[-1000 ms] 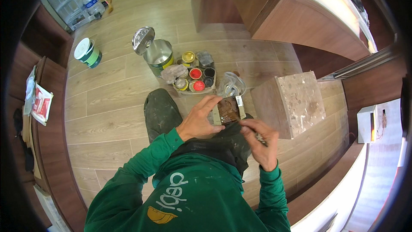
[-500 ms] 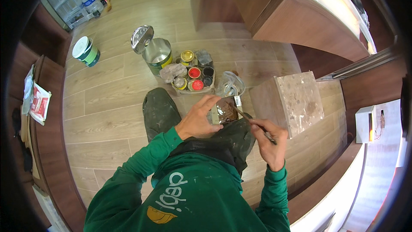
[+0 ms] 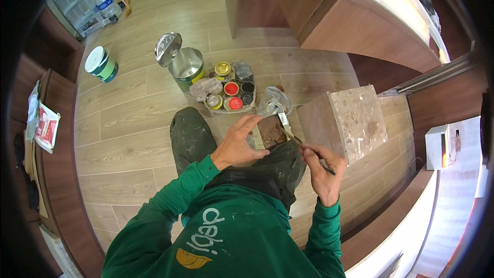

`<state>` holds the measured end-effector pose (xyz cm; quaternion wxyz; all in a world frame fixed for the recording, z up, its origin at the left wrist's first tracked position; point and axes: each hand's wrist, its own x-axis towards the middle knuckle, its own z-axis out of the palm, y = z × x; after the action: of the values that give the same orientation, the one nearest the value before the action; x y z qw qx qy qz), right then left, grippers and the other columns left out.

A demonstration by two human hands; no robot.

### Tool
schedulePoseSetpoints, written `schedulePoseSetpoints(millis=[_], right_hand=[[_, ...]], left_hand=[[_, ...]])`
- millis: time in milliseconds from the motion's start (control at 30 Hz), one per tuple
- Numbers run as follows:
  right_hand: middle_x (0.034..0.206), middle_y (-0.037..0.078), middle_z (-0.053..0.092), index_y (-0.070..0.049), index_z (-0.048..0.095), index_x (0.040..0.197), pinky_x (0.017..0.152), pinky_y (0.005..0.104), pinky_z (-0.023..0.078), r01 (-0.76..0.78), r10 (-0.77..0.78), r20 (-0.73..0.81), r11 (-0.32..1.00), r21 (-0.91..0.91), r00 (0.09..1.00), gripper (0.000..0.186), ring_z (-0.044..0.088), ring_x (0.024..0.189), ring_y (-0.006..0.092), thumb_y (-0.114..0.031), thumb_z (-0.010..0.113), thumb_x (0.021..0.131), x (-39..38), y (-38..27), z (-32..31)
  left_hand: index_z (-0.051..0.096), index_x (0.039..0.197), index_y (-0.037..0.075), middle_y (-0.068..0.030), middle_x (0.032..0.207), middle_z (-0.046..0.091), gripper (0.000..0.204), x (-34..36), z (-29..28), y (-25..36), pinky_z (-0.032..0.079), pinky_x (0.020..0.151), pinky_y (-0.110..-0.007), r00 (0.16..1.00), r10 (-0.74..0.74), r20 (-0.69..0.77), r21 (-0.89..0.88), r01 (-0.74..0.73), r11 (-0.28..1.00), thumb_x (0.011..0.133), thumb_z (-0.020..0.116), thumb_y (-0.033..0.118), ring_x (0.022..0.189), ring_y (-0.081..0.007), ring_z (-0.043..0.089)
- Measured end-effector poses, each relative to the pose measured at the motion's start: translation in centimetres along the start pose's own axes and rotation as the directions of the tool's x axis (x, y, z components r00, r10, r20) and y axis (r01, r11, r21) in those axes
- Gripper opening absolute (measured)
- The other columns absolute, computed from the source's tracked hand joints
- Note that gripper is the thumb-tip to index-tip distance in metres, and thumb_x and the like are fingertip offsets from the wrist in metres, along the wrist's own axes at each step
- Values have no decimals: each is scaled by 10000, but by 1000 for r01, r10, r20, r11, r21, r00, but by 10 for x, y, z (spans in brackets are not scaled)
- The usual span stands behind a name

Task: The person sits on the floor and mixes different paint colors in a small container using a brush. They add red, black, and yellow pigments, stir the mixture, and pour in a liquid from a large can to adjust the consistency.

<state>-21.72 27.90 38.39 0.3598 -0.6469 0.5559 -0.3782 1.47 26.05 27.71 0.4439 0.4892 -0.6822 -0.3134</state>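
Observation:
My left hand [image 3: 236, 144] grips a small squarish container [image 3: 270, 133] holding brown, glossy material, just above my lap. My right hand [image 3: 321, 170] is closed on a slim brush [image 3: 293, 137], whose tip reaches into that container from the right. Just beyond are several small paint cans [image 3: 231, 88] grouped together, with red, black and yellow showing, a crumpled grey cloth or bag [image 3: 205, 88] on them, and a clear plastic tub or bag [image 3: 274, 102] beside them. A large metal can [image 3: 186, 66] stands behind with its lid tilted up.
A paint-spattered wooden box [image 3: 360, 123] stands at my right. A lidded green-and-white bucket [image 3: 101, 65] is on the floor at left. A ladder [image 3: 77, 1] and water jug [image 3: 107, 4] are top left. Wooden cabinetry [image 3: 350, 25] surrounds both sides, with packets [image 3: 47, 128] on the left one.
Since a second ago my right hand has shifted slightly right and down, and the brush now shows slanting into the container. My left hand holds the container in much the same place.

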Motion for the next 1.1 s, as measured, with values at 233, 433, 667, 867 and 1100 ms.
schedulePoseSetpoints(millis=[233,433,667,867,1100], right_hand=[[844,163,758,24,783,1025,683,309,548,83,-78,86,995,-51,993,137,721,749,161,-43,696,943,4,-3,2],[791,135,763,23,786,1032,647,282,537,106,-99,161,994,-36,982,148,681,685,119,-60,702,943,8,-5,6],[775,162,742,11,774,1023,644,319,545,78,-68,83,989,-129,994,139,704,651,180,-71,703,936,13,-13,-2],[793,160,747,6,772,989,675,322,558,68,-61,58,989,-133,996,129,734,690,200,-83,720,911,17,-13,2],[768,141,758,24,781,948,636,310,554,72,-54,88,973,-218,995,127,736,671,191,-72,702,921,27,-11,-9]], left_hand=[[581,1426,19,-178,1355,619,929,1,4,0,530,1036,-414,999,-20,-29,1,20,1000,631,985,276,1211,-357,647],[592,1416,24,-179,1348,628,912,2,4,0,543,1029,-411,997,8,-72,48,-5,999,648,989,311,1202,-343,661],[525,1461,9,-216,1407,561,943,5,3,-3,519,1059,-439,999,20,-44,58,-18,998,646,956,203,1261,-409,604],[585,1405,22,-186,1345,612,854,6,3,-4,547,1027,-417,994,79,-81,89,-72,993,691,969,292,1198,-360,655],[555,1439,17,-202,1413,575,902,7,1,-8,536,1053,-434,994,98,-44,127,-92,988,685,971,289,1251,-384,629]])
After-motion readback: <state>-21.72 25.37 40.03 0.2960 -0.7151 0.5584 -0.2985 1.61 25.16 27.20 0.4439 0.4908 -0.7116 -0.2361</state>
